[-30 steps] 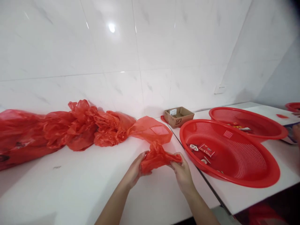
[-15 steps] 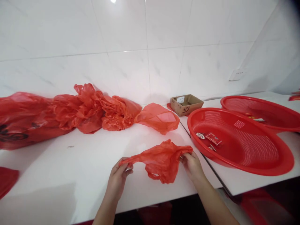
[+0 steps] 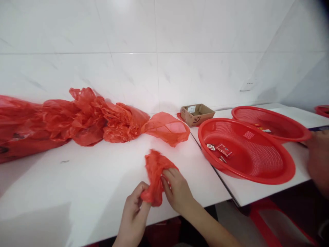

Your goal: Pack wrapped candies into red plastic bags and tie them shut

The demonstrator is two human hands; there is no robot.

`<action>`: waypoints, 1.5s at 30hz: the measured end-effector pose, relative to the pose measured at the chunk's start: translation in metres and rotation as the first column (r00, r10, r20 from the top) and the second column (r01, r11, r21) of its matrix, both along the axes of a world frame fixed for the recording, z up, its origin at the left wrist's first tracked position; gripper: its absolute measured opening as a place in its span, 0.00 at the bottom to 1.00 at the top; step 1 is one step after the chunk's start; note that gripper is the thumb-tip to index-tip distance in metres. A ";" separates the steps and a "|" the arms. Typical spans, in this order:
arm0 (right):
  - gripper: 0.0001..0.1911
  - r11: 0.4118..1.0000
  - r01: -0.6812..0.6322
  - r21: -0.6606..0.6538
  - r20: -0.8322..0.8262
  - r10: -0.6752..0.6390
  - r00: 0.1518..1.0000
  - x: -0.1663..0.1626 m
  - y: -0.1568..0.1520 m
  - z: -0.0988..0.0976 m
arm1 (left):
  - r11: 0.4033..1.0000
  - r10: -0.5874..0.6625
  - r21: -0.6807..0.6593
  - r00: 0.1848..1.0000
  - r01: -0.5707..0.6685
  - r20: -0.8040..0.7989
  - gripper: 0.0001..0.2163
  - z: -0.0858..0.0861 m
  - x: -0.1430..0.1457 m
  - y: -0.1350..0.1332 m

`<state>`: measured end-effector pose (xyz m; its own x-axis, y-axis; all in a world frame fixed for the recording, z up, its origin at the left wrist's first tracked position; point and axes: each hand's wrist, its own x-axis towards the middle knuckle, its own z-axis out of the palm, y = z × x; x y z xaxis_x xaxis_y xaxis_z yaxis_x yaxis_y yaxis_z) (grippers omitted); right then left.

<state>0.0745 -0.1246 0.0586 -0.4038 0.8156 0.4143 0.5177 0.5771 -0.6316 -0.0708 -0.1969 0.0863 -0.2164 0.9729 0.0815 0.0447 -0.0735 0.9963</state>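
A small red plastic bag (image 3: pixel 155 175) is bunched up between my two hands, just over the white table. My left hand (image 3: pixel 136 206) pinches its lower left end between thumb and fingers. On the other side, my right hand (image 3: pixel 177 188) grips the bag's upper right part, with the fingertips partly hidden in the folds. Behind it, a flattened sheer red bag (image 3: pixel 169 128) lies near the wall, beside a long heap of crumpled red plastic bags (image 3: pixel 84 120).
To the right, a red perforated basket (image 3: pixel 252 154) holds a few small packets (image 3: pixel 224 150). Another red basket (image 3: pixel 272 120) stands behind it. A small cardboard box (image 3: pixel 196 115) sits by the wall. A blurred person's arm (image 3: pixel 318 161) shows at the right edge.
My hands have come closer together, and the bag once stretched between them is now bunched up. The view has shifted slightly right. A person's arm has appeared lower at the right edge.
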 end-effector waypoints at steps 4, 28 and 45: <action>0.17 0.986 0.150 0.066 0.392 -0.164 0.905 0.031 0.031 -0.008 | 0.953 0.294 -0.220 0.816 -0.209 0.498 0.14 0.012 -0.029 -0.009; 0.08 0.945 -0.206 0.256 0.006 0.211 0.977 0.038 0.011 0.021 | 0.981 0.116 -0.153 0.993 -0.118 -0.023 0.12 -0.025 -0.024 -0.005; 0.12 0.910 -0.166 0.380 0.015 0.173 0.985 -0.002 0.033 -0.015 | 0.968 -0.233 -0.113 0.971 0.226 -0.057 0.12 -0.025 -0.031 -0.025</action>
